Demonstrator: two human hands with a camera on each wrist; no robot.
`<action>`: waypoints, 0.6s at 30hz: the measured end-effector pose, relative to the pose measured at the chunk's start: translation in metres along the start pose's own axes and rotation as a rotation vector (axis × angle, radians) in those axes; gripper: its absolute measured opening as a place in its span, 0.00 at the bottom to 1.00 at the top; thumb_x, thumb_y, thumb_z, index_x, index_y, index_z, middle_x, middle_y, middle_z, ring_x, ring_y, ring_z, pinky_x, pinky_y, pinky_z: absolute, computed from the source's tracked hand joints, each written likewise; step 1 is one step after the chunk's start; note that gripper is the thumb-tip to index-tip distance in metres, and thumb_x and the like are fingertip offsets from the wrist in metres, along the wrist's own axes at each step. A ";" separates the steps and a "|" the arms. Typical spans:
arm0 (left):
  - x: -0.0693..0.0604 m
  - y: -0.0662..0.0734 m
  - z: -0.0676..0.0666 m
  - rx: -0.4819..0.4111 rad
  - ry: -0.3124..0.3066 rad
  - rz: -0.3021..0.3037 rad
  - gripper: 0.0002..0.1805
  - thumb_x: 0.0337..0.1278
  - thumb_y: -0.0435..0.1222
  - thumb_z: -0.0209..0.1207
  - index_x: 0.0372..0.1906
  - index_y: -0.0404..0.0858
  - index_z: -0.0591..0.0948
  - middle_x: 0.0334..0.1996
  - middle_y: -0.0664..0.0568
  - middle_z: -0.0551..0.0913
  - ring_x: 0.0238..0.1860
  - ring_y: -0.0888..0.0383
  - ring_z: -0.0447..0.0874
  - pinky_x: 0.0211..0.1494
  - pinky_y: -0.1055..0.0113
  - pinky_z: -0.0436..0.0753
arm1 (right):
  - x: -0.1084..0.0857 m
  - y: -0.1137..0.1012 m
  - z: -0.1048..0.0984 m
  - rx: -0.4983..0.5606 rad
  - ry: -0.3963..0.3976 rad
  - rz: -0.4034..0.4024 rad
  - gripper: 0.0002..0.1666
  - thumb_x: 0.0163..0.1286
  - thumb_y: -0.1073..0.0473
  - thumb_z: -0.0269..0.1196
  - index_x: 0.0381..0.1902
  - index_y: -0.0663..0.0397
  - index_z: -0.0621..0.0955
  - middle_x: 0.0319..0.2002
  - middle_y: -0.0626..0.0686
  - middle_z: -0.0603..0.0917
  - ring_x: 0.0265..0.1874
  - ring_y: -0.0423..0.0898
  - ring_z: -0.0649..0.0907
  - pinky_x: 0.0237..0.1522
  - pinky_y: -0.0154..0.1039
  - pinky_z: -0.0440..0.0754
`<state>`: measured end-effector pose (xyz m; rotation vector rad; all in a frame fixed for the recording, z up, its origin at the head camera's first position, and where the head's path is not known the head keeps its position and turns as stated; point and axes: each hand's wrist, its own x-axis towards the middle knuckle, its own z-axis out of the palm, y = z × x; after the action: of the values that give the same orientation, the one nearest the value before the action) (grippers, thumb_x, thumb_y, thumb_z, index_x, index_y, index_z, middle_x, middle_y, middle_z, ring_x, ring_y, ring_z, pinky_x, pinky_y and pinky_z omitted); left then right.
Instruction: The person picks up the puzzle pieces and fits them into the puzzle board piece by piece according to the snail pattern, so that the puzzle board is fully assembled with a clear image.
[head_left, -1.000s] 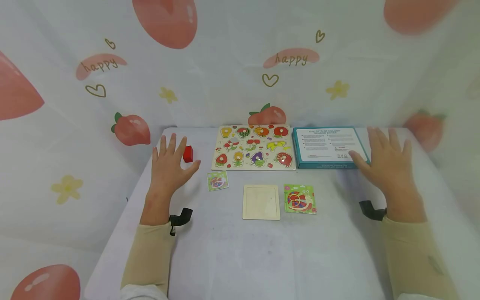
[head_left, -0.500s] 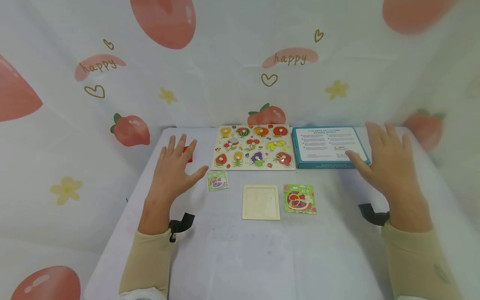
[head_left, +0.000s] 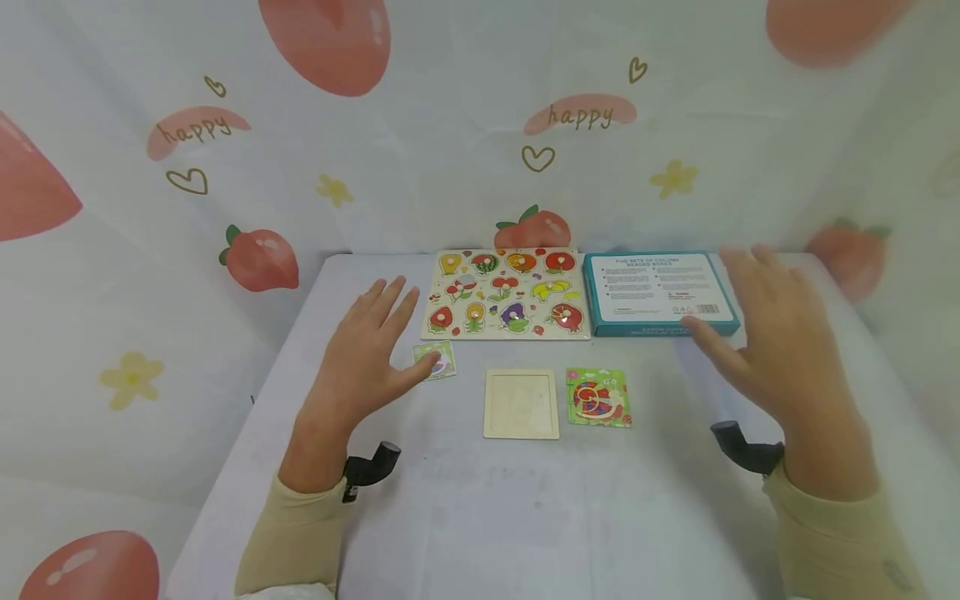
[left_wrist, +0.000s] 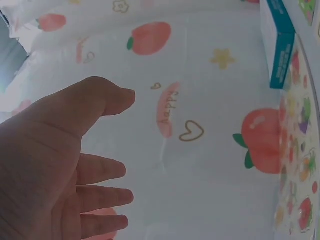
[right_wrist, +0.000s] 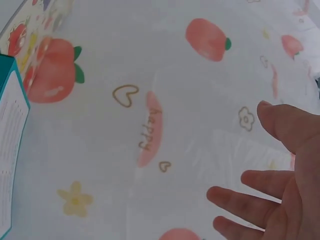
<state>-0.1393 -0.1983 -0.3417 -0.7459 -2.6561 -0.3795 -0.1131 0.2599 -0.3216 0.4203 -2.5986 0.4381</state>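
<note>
In the head view my left hand is raised over the left of the table, fingers straight and spread, holding nothing. Its thumb overlaps a small snail picture card. My right hand, slightly blurred, hovers at the right with fingers extended and nothing held. Its thumb crosses the front edge of a teal-edged box. Between the hands lie a shallow square wooden tray and, just right of it, a green snail jigsaw. Both wrist views show the bare hands, the left and right, with spread fingers.
A fruit peg puzzle board lies at the back of the white table, beside the box. Behind the table hangs a white cloth printed with peaches, hearts and "happy".
My left hand has moved right and toward me, now hiding the red block seen earlier and part of the card. My right hand has shifted slightly left and nearer. The tabletop objects stay put.
</note>
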 end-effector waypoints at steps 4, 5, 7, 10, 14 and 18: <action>0.000 0.006 0.001 -0.017 -0.012 0.028 0.45 0.55 0.52 0.69 0.73 0.31 0.71 0.74 0.38 0.67 0.75 0.36 0.61 0.73 0.42 0.61 | -0.002 -0.009 -0.002 0.041 0.043 -0.057 0.47 0.65 0.47 0.66 0.75 0.64 0.66 0.68 0.70 0.71 0.72 0.68 0.64 0.74 0.60 0.53; 0.001 0.007 0.001 -0.024 -0.019 0.033 0.45 0.56 0.52 0.69 0.73 0.32 0.71 0.74 0.39 0.67 0.75 0.37 0.61 0.72 0.41 0.63 | -0.003 -0.011 -0.003 0.050 0.047 -0.068 0.48 0.63 0.47 0.66 0.75 0.64 0.66 0.67 0.70 0.72 0.71 0.69 0.65 0.73 0.60 0.54; 0.000 0.010 0.002 -0.040 -0.036 0.043 0.44 0.56 0.51 0.69 0.74 0.34 0.71 0.74 0.40 0.67 0.74 0.38 0.62 0.70 0.40 0.65 | -0.005 -0.016 -0.004 0.065 0.054 -0.093 0.47 0.63 0.47 0.67 0.75 0.64 0.67 0.66 0.70 0.73 0.67 0.69 0.69 0.71 0.61 0.58; 0.000 0.013 0.004 -0.076 -0.047 0.081 0.43 0.56 0.49 0.70 0.74 0.35 0.71 0.74 0.40 0.68 0.74 0.39 0.64 0.69 0.41 0.68 | -0.007 -0.023 -0.005 0.078 0.065 -0.134 0.47 0.71 0.35 0.59 0.75 0.63 0.68 0.65 0.69 0.74 0.61 0.69 0.72 0.64 0.62 0.64; 0.000 0.017 0.009 -0.134 -0.035 0.147 0.43 0.55 0.47 0.72 0.74 0.34 0.71 0.73 0.40 0.69 0.73 0.43 0.65 0.69 0.47 0.70 | -0.008 -0.032 -0.004 0.113 0.073 -0.174 0.53 0.73 0.23 0.45 0.75 0.61 0.69 0.65 0.67 0.76 0.59 0.66 0.74 0.60 0.61 0.67; 0.000 0.024 0.015 -0.210 -0.085 0.153 0.44 0.57 0.46 0.72 0.75 0.34 0.69 0.74 0.42 0.68 0.73 0.46 0.64 0.67 0.50 0.73 | -0.008 -0.038 -0.001 0.130 0.058 -0.189 0.50 0.73 0.25 0.48 0.75 0.58 0.70 0.65 0.63 0.77 0.58 0.63 0.75 0.57 0.59 0.71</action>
<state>-0.1303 -0.1737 -0.3518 -1.0446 -2.6418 -0.6037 -0.0923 0.2280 -0.3160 0.6801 -2.4546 0.5467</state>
